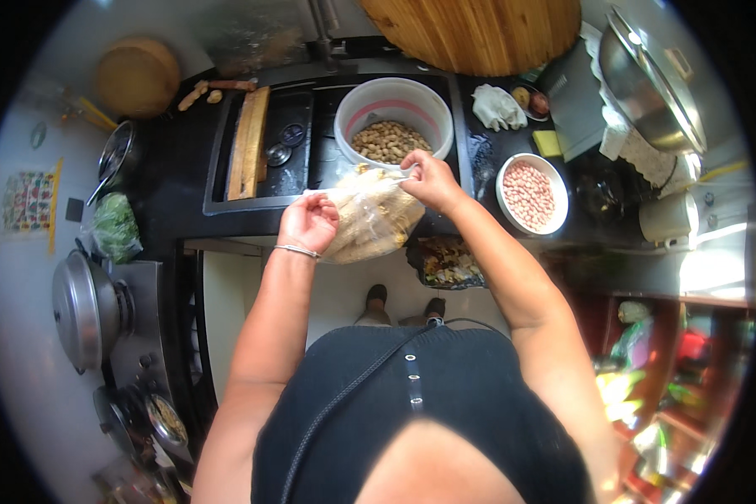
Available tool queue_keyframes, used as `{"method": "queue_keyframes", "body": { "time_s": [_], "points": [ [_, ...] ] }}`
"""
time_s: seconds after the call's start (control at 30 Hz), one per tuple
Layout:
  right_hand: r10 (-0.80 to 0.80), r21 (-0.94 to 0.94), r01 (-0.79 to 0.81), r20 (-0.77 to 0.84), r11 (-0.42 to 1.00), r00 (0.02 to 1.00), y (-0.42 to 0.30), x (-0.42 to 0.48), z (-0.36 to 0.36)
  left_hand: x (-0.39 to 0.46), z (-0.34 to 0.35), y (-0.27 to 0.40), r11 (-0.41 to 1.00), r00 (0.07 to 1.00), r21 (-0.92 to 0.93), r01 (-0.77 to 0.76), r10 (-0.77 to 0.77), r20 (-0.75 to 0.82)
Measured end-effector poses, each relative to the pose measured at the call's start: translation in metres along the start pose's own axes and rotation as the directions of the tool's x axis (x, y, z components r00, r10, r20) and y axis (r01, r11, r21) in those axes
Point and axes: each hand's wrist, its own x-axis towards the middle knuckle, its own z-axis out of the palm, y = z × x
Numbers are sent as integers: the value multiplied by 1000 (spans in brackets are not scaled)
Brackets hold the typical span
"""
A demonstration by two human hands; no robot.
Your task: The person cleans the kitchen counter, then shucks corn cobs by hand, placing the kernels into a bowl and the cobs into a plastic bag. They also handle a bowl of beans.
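Observation:
A clear plastic bag (373,220) filled with pale pieces that look like peanut shells hangs at the front edge of the sink. Its left rim is gripped by my left hand (310,220), palm up with the fingers curled. My right hand (433,179) pinches the opposite end of the rim, so the mouth is stretched between both hands. Just beyond the bag, a white plastic bucket (446,129) with a pink band stands in the sink, with unshelled peanuts (387,140) in its bottom. Right of the sink, shelled pink peanuts (528,195) fill a white bowl (561,217).
Below the counter sits a lined bin (448,261) of scraps, close to my feet. A wooden board (249,142) spans the sink's left side. The faucet (324,38) rises behind. On the right counter are a white cloth (499,107) and a yellow sponge (547,143).

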Motion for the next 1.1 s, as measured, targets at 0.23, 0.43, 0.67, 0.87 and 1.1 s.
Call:
{"method": "queue_keyframes", "body": {
  "time_s": [0.23, 0.43, 0.67, 0.87, 1.1],
  "points": [
    [20, 468, -76, 125, 881, 992, -75, -10, 15, -32, 18, -30, -169, 861, 888, -429, 222, 458],
    [-179, 330, 112, 181, 937, 967, -98, -27, 53, -21, 15, -40, -647, 556, 631, -428, 362, 748],
    [-309, 187, 295, 48, 937, 950, -124, -40, 25, -41, -5, -9, -497, 344, 643, -583, 566, 749],
    [-43, 119, 40, 28, 992, 999, -86, -80, -40, -56, -27, 63, -417, 318, 807, -417, 765, 560],
    [382, 269, -367, -3, 890, 924, -8, -142, -80, -21, -69, 163, -378, 425, 904, -199, 798, 428]
  ]
}}
